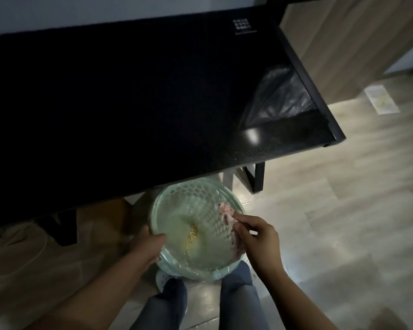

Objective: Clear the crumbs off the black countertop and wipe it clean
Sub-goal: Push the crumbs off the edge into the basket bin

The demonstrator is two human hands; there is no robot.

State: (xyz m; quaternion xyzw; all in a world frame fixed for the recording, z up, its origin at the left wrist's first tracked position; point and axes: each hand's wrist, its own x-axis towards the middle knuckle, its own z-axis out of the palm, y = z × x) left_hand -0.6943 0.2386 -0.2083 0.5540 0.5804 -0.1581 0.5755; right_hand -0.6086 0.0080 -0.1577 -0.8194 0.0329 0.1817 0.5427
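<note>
Crumbs (193, 235): a small yellowish heap at the bottom of the lined wastebasket (167, 192), not on the counter. Black countertop (129, 103) sits just above and behind the basket. It reads dark and bare, but the light is too dim to rule out fine specks. The basket is pale green and perforated, with a clear liner folded over the rim. Its far rim is tucked under the counter's front edge.

Step in hand, as I judge it: shaking the cloth out over the basket before the wipe. To do it well:
- Keep the cloth low inside the rim, so loose bits drop into the liner and not onto the wood-look floor (320, 210).
- Hold the basket steady.
- Then wipe the counter in overlapping passes toward this near edge.

Left hand (148, 246): wrapped on the near-left rim, holding the basket.

Right hand (258, 241): fingers and thumb closed in a pinch on a pinkish spotted cloth (227, 214). The cloth is bunched and hangs over the right rim.

Dark trouser legs (236, 294) show below.
</note>
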